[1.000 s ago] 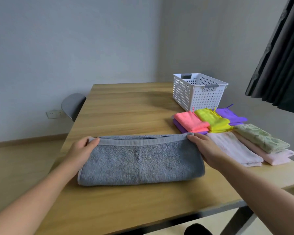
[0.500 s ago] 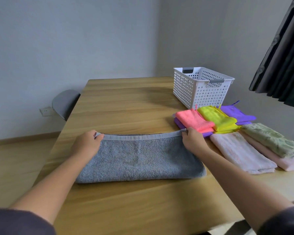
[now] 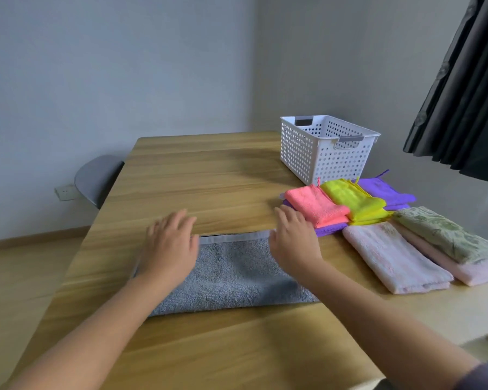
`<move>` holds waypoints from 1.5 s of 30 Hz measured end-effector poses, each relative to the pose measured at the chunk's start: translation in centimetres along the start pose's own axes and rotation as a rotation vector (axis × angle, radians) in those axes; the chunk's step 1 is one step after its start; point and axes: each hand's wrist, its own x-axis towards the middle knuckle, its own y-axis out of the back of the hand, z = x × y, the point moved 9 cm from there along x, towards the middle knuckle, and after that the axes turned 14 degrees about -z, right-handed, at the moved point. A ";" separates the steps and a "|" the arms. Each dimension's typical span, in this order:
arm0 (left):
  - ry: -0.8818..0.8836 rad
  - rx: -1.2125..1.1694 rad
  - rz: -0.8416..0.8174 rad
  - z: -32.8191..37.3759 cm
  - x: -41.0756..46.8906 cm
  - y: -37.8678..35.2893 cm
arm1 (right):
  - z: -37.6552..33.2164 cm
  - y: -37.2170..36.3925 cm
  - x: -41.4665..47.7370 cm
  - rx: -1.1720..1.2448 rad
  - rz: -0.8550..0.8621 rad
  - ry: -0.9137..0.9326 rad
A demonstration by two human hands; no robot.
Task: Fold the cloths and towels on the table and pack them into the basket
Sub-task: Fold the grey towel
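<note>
A folded grey towel (image 3: 231,277) lies on the wooden table (image 3: 209,178) in front of me. My left hand (image 3: 169,243) rests flat over its left part, fingers spread and blurred. My right hand (image 3: 293,237) lies flat over its right part, fingers apart, holding nothing. To the right sit folded cloths: a pink cloth (image 3: 316,205) on a purple one, a yellow cloth (image 3: 352,199), another purple cloth (image 3: 383,192), a pale pink towel (image 3: 392,257), and a green patterned towel (image 3: 443,235) on a pink towel. A white perforated basket (image 3: 324,150) stands behind them and looks empty.
A grey chair (image 3: 96,178) stands at the table's far left side. A dark curtain (image 3: 462,88) hangs at the right. The table's right edge runs close to the folded towels.
Both hands let go of the grey towel's far corners and moved inward, now lying flat on top of it. The view shifted closer to the table.
</note>
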 end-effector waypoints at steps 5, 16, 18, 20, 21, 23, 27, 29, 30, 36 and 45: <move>0.056 -0.041 -0.496 1.0 -1.7 -7.2 | -0.9 -6.7 -1.9 0.021 -0.363 0.000; 0.163 0.338 -0.494 1.1 -3.2 -4.0 | -0.8 -4.7 -0.7 -0.089 -0.343 0.134; 0.171 0.399 -0.465 1.5 -3.6 -3.1 | -0.5 -2.9 -0.8 -0.104 -0.220 0.068; 0.151 0.387 -0.452 1.7 -4.0 -2.5 | -1.0 -1.5 -1.6 -0.026 -0.101 0.033; 0.138 0.364 -0.445 1.9 -4.1 -2.2 | -1.5 -1.5 -2.0 0.036 -0.107 0.033; 0.120 0.317 -0.416 2.2 -4.3 -1.9 | -2.6 -3.3 -2.5 0.086 -0.241 0.071; 0.026 0.145 -0.194 3.4 -4.8 -1.1 | -3.1 -5.8 -2.6 -0.037 -0.393 0.179; -0.053 0.062 -0.240 3.8 -4.5 -2.5 | -2.6 -5.7 -1.8 -0.080 -0.406 0.194; -0.086 0.029 -0.321 4.0 -4.4 -3.6 | -2.3 -5.7 -1.3 -0.094 -0.419 0.199; 0.005 0.076 -0.471 5.3 -2.3 -5.2 | -1.6 -4.9 2.0 -0.157 -0.473 0.244; 0.092 -0.027 -0.536 2.8 6.5 -8.9 | -2.5 -6.9 6.3 -0.025 -0.400 0.146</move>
